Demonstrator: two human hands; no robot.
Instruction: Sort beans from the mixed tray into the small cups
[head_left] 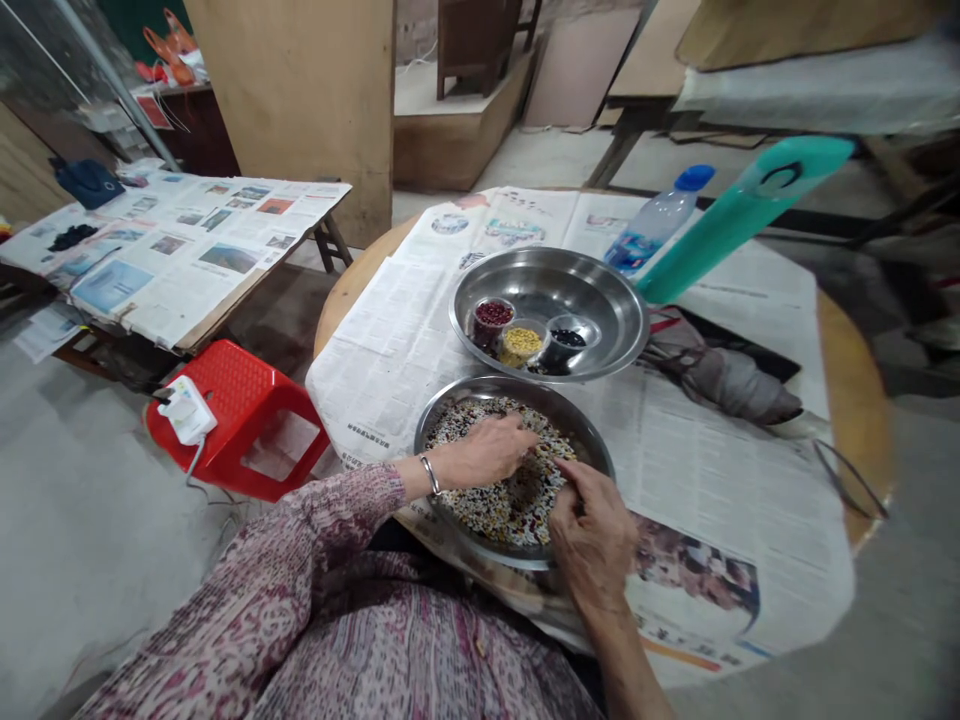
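A steel bowl (600, 440) near the table's front edge holds a mix of white, yellow, dark red and black grains and beans (480, 505). My left hand (491, 452), with a silver bracelet at the wrist, is over the mix, its fingers bent together at the grains. Over the bowl's right rim, my right hand (592, 525) has its index finger reaching to the mix and its other fingers curled in. What either hand holds is too small to make out. Behind, a larger steel basin (592, 290) contains cups of red beans (494, 313), yellow beans (523, 344) and black beans (568, 338).
Newspaper (697, 450) covers the round table. A water bottle (652, 225), a long green container (742, 220) and a grey cloth bundle (727, 380) lie or stand right of the basin. At left are a red stool (240, 385) with a power strip (186, 410) and a newspaper-covered table (172, 250).
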